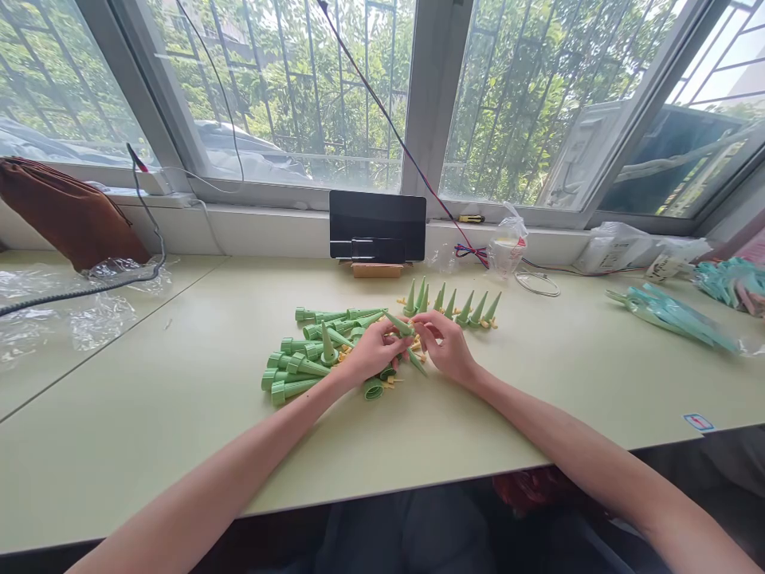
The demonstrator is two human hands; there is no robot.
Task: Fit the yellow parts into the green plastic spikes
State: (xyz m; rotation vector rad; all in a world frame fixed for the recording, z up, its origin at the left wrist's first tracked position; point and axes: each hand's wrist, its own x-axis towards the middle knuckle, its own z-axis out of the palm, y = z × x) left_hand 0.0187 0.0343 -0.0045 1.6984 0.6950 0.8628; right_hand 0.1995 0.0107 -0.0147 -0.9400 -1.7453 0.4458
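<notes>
My left hand [379, 348] is closed around a green plastic watering spike [397, 323], its tip pointing up and to the left. At the wide end of that spike, the fingers of my right hand [445, 341] are pinched together; what they hold, if anything, is too small to make out. Around my left hand lies a loose pile of similar green spikes [292, 389], mostly on their sides. Small yellow plastic pieces [391, 383] are scattered among them, partly hidden by my hands. Behind my right hand, several spikes [476, 309] stand upright in a row with yellow pieces at their bases.
A black tablet [378, 223] leans on a stand at the table's back. Right of it are coiled wires [472, 252] and a bagged cup [508, 251]. Turquoise plastic packets [675, 315] lie far right. Clear wrappers [101, 319] and a brown pouch [72, 211] lie left.
</notes>
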